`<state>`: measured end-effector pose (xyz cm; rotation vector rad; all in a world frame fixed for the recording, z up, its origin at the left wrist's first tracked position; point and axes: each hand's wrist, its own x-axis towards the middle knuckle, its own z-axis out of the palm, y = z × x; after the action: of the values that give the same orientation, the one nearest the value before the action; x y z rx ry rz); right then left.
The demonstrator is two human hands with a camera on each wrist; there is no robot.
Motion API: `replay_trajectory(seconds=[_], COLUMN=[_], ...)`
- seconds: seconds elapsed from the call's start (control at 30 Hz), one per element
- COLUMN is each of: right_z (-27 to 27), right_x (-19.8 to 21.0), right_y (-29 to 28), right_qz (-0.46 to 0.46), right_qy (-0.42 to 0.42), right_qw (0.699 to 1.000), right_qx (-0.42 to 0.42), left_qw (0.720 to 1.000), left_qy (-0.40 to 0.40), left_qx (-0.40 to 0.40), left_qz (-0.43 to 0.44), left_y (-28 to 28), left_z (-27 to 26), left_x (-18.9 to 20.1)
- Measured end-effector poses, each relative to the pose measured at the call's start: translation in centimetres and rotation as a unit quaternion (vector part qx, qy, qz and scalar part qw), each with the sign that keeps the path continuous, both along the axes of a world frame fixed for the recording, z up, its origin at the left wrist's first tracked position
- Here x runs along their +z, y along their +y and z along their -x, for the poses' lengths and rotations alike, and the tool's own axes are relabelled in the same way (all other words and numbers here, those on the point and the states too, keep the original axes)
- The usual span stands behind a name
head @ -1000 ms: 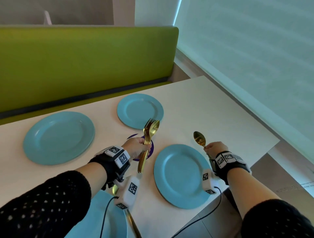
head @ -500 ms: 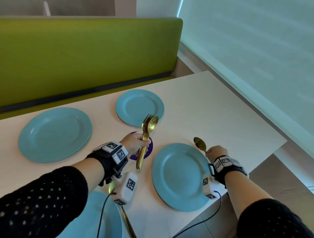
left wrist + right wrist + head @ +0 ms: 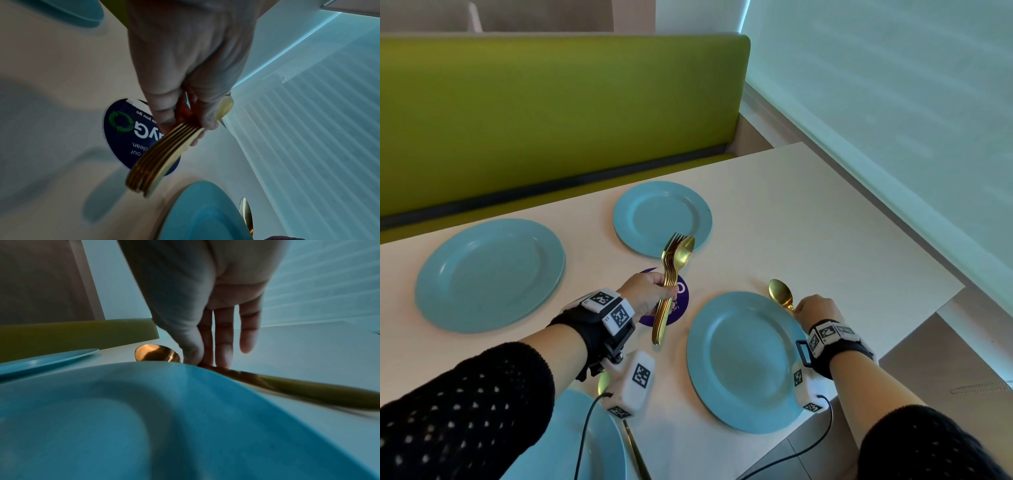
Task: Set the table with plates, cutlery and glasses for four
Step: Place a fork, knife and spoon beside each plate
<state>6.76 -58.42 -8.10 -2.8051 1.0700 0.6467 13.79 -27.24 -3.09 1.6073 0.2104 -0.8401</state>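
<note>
Gold cutlery bundle (image 3: pixel 671 281) gripped in left hand (image 3: pixel 647 296), right hand (image 3: pixel 815 310) fingertips pinching gold spoon (image 3: pixel 780 294) beside blue plate (image 3: pixel 743 363)

The cutlery (image 3: pixel 671 270) and the spoon (image 3: pixel 780 294) are polished gold-toned metal, mirror-glossy. The plates (image 3: pixel 743 363) look smooth with a soft satin sheen. The tabletop (image 3: pixel 808 219) is matt and pale. Beside the plates, a glossy printed sticker (image 3: pixel 123 129). The sleeves (image 3: pixel 465 411) are open-knit black cloth.
</note>
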Motion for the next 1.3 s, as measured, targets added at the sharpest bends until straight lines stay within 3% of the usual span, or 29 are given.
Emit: replay_trajectory(seconds=[0.63, 0.8, 0.93, 1.07, 1.17, 1.3], right_z=[0.6, 0.9, -0.2, -1.3, -1.1, -0.2], right_x=[0.8, 2.9, 6.5, 8.6, 9.1, 10.0], right_y=[0.7, 1.8, 6.2, 13.8, 18.8, 23.2], right_qz=[0.003, 0.019, 0.028, -0.054, -0.091, -0.070], right_qy=[-0.017, -0.034, -0.106, -0.177, -0.174, -0.130], right_qw=[1.000, 0.999, 0.984, 0.941, 0.919, 0.905], right_qx=[0.009, 0.025, 0.141, 0.284, 0.343, 0.399], left_qw=[1.000, 1.000, 0.999, 0.995, 0.987, 0.984], left_qy=[-0.003, 0.002, 0.013, -0.022, -0.057, -0.060], left_qx=[0.006, 0.010, -0.004, -0.053, -0.113, -0.153], left_qz=[-0.003, -0.017, -0.035, -0.081, -0.094, -0.075], left_y=[-0.5, -0.4, 0.1, 1.1, 2.3, 5.1], left_z=[0.8, 1.6, 2.0, 2.5, 2.7, 3.1], left_x=[0.0, 0.4, 1.1, 2.2, 2.8, 3.5])
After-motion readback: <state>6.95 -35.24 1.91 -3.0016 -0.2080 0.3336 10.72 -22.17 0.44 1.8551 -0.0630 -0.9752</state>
